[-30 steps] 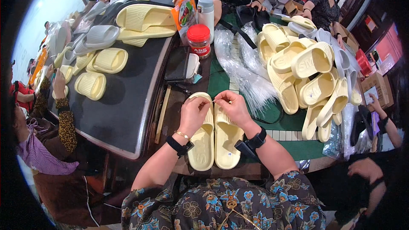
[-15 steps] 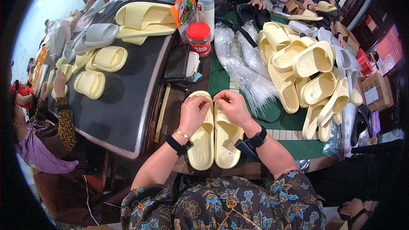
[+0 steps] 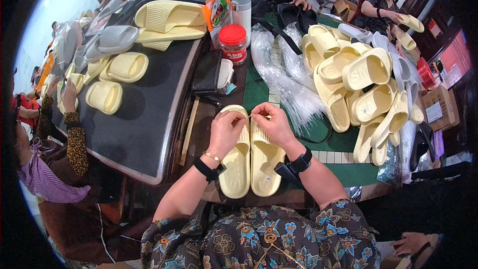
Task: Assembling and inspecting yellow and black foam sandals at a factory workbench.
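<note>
A long worktop [image 3: 149,134] runs away from the seated person, its dark left half carrying loose pale yellow slippers [image 3: 119,67] toward the far left corner. On the green right half, a heap of yellow slippers [image 3: 358,84] is stacked along the right edge, and they look like the share not yet handled. Between the heap and the middle lies a sheaf of clear plastic bags [image 3: 289,84], none of them filled as far as I can see. At the near edge, one pair of yellow slippers [image 3: 251,159] lies side by side, soles up, toes pointing away. The left hand [image 3: 226,132] and right hand [image 3: 274,125] rest on the toe ends, each pinched shut, apparently on something thin stretched between them; what it is I cannot tell. So this pair seems mid-way, unbagged.
</note>
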The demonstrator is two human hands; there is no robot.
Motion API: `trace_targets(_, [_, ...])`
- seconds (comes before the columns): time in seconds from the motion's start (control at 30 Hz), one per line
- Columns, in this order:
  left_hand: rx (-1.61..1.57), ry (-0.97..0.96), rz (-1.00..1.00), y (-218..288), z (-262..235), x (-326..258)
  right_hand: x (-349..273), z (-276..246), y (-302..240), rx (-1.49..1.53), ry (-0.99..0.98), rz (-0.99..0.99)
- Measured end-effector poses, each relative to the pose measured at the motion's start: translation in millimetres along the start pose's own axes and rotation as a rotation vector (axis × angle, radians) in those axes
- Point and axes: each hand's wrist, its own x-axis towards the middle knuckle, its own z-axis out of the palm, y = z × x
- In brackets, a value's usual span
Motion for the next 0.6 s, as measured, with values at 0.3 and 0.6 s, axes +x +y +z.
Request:
trace_targets(0.3, [-0.011, 0.003, 0.004, -1.9, 0.3, -0.1, 0.3, 1.1, 0.6, -0.103, 0.024, -0.047])
trace_targets(0.6, [-0.007, 0.013, 0.000, -0.9, 0.7, -0.4, 0.3, 3.4, 0.8, -0.046, 0.053, -0.024])
